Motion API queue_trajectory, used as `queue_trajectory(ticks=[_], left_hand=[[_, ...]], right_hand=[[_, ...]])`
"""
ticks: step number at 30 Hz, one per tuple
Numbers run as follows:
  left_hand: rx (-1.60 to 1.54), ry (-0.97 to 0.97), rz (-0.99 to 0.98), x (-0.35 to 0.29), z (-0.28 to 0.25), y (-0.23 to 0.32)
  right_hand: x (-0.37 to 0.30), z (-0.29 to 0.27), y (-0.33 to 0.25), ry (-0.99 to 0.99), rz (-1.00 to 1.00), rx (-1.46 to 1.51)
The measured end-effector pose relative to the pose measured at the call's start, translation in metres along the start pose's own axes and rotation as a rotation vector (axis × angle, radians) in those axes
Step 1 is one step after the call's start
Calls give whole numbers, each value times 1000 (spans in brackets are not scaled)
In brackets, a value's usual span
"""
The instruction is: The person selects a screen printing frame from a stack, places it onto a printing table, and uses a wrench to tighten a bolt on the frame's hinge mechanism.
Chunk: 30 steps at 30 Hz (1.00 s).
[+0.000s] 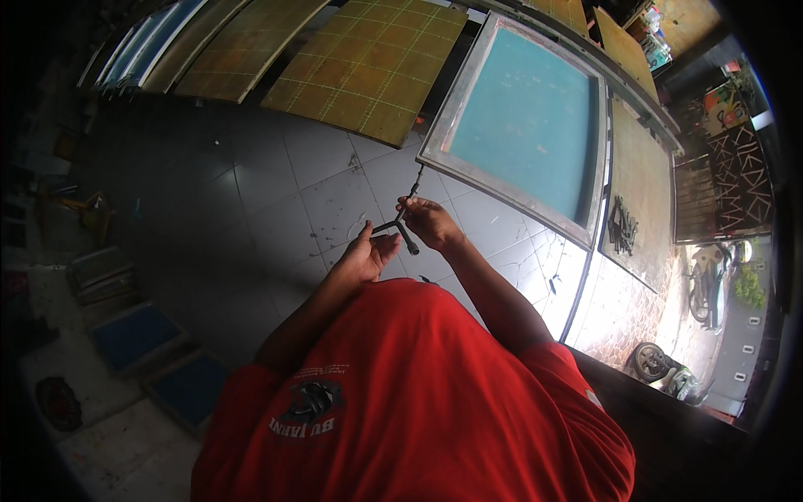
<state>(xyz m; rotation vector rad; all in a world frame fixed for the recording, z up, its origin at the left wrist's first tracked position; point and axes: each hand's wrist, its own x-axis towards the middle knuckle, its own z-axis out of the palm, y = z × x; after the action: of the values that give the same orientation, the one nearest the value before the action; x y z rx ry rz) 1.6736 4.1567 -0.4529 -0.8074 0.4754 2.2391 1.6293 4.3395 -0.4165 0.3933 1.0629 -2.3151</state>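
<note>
In front of me, over the tiled floor, I hold a dark three-armed Y-shaped socket wrench [396, 224]. My right hand [428, 224] pinches its upper arm between thumb and fingers. My left hand [365, 255] grips the arm that points left, thumb on top. The third arm hangs free toward my body and ends in a thick socket. Beyond my right fingertips a thin dark rod [416, 180] reaches up to the near left corner of a grey-framed screen with a teal mesh [524, 117]. Whether rod and wrench are joined, I cannot tell.
Yellow-brown boards [365, 71] with green grid lines lean beyond the floor [276, 180]. At right, dark tools [621, 226] lie in a pile on a pale board [640, 184]. Blue-faced frames [138, 336] lie at lower left. Motorbikes [709, 284] stand outside at far right.
</note>
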Motion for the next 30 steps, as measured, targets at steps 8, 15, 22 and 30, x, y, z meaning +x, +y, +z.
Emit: queue_trajectory(ticks=[8, 15, 22, 30], left_hand=[[863, 228, 886, -45, 21, -3], [1786, 115, 1494, -73, 65, 6], [1885, 12, 759, -15, 54, 1], [372, -355, 196, 10, 39, -25]], right_hand=[[16, -17, 11, -63, -13, -7], [20, -11, 13, 120, -18, -130], [19, -14, 6, 110, 64, -225], [34, -26, -9, 117, -76, 3]])
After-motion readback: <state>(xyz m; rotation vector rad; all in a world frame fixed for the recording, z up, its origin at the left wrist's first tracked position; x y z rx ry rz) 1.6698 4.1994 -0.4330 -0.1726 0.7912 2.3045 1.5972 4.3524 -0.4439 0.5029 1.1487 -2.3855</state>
